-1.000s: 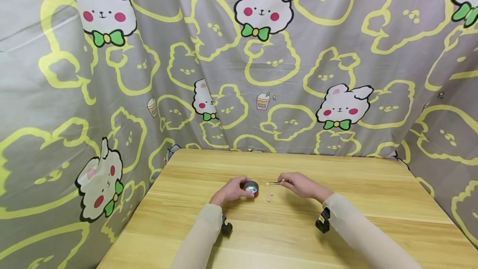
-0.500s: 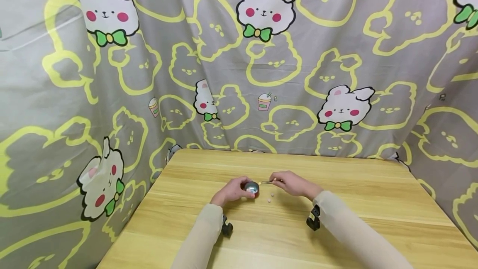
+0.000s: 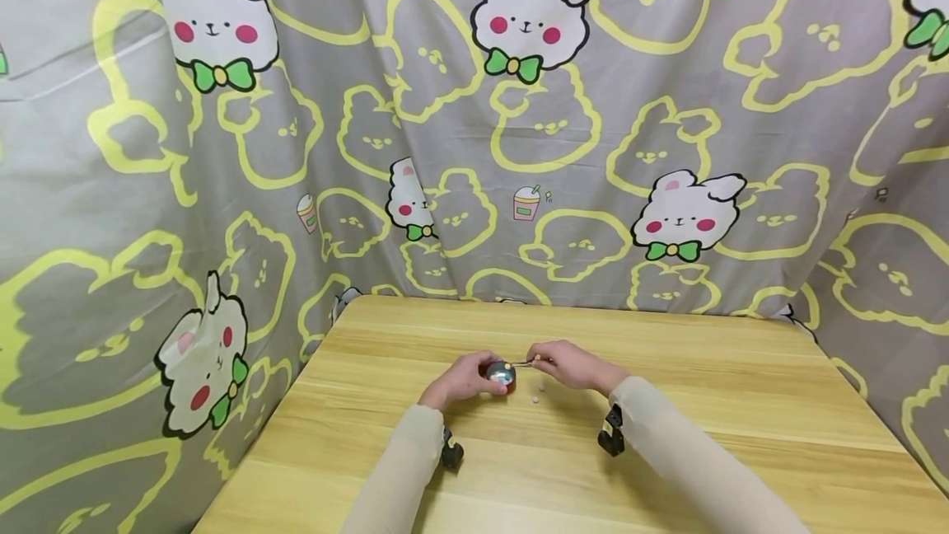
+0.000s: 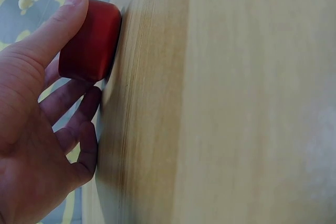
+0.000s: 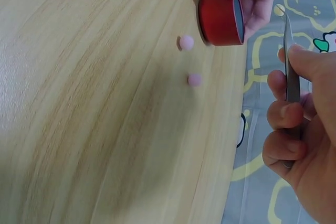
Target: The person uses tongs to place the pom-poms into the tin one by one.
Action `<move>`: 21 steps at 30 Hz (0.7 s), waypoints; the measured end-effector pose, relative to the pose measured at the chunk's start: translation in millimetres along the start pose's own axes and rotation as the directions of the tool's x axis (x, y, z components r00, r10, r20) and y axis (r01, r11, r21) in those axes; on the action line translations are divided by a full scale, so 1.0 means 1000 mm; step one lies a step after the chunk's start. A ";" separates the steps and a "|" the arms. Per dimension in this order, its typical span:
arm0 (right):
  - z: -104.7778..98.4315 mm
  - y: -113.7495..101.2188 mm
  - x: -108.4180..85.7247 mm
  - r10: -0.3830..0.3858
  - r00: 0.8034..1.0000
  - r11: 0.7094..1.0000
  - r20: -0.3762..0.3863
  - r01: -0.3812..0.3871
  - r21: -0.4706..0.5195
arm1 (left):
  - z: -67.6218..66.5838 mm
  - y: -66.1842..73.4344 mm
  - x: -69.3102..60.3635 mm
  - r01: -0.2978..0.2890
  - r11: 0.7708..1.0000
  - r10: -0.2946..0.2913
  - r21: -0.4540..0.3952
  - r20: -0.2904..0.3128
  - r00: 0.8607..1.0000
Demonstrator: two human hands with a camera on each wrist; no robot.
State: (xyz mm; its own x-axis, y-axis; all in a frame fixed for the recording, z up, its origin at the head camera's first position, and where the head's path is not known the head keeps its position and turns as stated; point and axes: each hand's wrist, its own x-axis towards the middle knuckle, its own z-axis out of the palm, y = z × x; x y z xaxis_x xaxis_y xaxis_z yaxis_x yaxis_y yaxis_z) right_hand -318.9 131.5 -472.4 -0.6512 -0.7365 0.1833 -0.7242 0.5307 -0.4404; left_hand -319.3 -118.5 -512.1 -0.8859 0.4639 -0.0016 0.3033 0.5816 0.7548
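A small round red tin (image 5: 220, 19) stands on the wooden table, its open top facing up and looking silvery inside in the head view. My left hand (image 3: 463, 377) holds it by the side, thumb (image 4: 68, 11) against the red wall. Tweezers (image 5: 292, 85) are gripped in my right hand (image 3: 571, 365), and a small pale yellow ball (image 5: 280, 10) is pinched at their tips. In the head view the ball appears over the tin's opening. Two pink balls lie on the table right of the tin, one nearer (image 5: 186, 42) and one farther (image 5: 194, 80) from it in the right wrist view.
The wooden table (image 3: 667, 435) extends around both hands. A grey patterned curtain (image 3: 445, 130) hangs behind it and along the sides. A black camera mount is worn on each wrist.
My right hand has moved left, carrying the yellow ball in the tweezers from beside the tin to over its opening. The left hand keeps its hold on the tin.
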 end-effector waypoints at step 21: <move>0.008 -0.002 0.011 -0.020 1.000 1.000 0.022 0.021 -0.015 | 0.001 -0.003 0.001 -0.017 1.000 0.017 -0.006 0.003 1.000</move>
State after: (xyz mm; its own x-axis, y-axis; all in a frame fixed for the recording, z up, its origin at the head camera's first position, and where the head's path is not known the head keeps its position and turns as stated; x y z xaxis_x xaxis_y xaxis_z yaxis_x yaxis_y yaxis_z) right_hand -322.3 119.3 -476.3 -0.6311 -0.7562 0.1730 -0.7409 0.5215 -0.4233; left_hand -320.9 -119.2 -514.6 -0.8794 0.4761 0.0095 0.3165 0.5695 0.7586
